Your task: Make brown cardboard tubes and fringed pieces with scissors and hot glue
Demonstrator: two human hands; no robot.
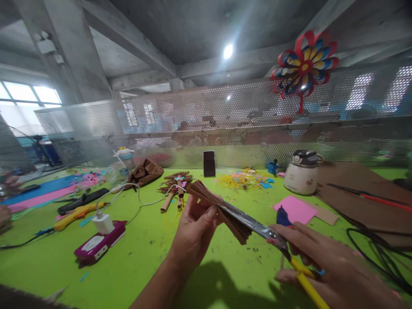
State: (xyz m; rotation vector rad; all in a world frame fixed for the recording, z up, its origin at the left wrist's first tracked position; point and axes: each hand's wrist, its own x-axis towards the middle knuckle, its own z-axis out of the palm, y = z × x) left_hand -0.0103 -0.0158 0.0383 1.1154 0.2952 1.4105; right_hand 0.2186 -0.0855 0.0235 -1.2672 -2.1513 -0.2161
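My left hand point(196, 231) pinches a pleated stack of brown paper point(237, 228) between thumb and fingers above the green tabletop. Scissors point(255, 223) with silver blades lie along the upper side of the folds; I cannot tell whether the blades are cutting in. My right hand point(325, 257) is wrapped round the scissors' yellow handles. Partly hidden behind that hand is a tool with a dark blue tip point(282, 215). Beyond my left hand lie brown pleated paper pieces with rolled paper tubes point(172, 198) and small flowers.
A purple power strip point(98, 248) with a white charger and a yellow glue gun point(79, 213) lie left. A phone point(209, 164) stands at the back near yellow scraps point(243, 180). On the right are a white jug point(301, 174), pink paper point(296, 209) and brown sheets point(347, 180).
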